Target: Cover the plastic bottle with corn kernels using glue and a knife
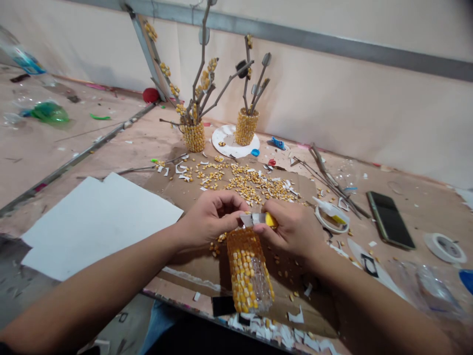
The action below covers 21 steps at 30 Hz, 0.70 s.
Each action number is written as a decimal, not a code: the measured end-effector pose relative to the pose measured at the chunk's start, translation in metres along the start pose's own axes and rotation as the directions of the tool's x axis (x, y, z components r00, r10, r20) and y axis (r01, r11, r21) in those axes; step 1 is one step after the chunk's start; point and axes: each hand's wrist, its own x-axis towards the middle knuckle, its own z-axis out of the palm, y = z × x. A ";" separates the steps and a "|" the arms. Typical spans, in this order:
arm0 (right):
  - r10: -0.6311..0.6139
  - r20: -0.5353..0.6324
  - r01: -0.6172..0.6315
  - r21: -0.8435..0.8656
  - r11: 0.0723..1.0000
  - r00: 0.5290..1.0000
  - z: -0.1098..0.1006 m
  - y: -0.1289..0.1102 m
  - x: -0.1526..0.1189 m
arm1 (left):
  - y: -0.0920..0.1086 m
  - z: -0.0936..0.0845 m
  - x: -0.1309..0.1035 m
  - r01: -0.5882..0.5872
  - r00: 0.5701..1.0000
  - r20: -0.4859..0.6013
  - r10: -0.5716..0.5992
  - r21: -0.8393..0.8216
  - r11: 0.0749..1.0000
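Note:
My right hand (291, 229) is closed round a yellow box cutter (271, 220), its blade pointing left. Thumb and fingers of my left hand (212, 217) pinch together at the blade's tip, around a small yellow piece that looks like a corn kernel. Below both hands, a clear plastic cup (263, 281) partly covered with corn kernels lies tilted at the table's front edge. Bare plastic shows on its right side. Loose corn kernels (246, 182) are scattered over brown cardboard (158, 185) just beyond my hands.
Two kernel-covered pots (194, 137) with twigs stand at the back, one on a white ring (221, 138). White sheets (96, 222) lie left. To the right are a phone (390, 219), a tape roll (445, 247), twigs (328, 177) and a glue bottle (330, 209).

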 end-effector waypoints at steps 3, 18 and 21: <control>-0.004 0.008 0.003 0.013 1.000 1.000 0.000 -0.001 0.001 | -0.001 -0.001 -0.001 -0.073 0.997 -0.004 0.073 0.064 0.995; -0.023 -0.030 0.024 0.022 0.999 0.999 0.008 -0.003 -0.006 | -0.010 -0.008 -0.003 -0.312 0.946 0.078 0.314 0.477 0.822; -0.024 -0.038 0.026 0.049 0.998 0.999 0.009 -0.004 -0.006 | -0.010 -0.008 -0.004 -0.337 0.938 0.110 0.328 0.503 0.796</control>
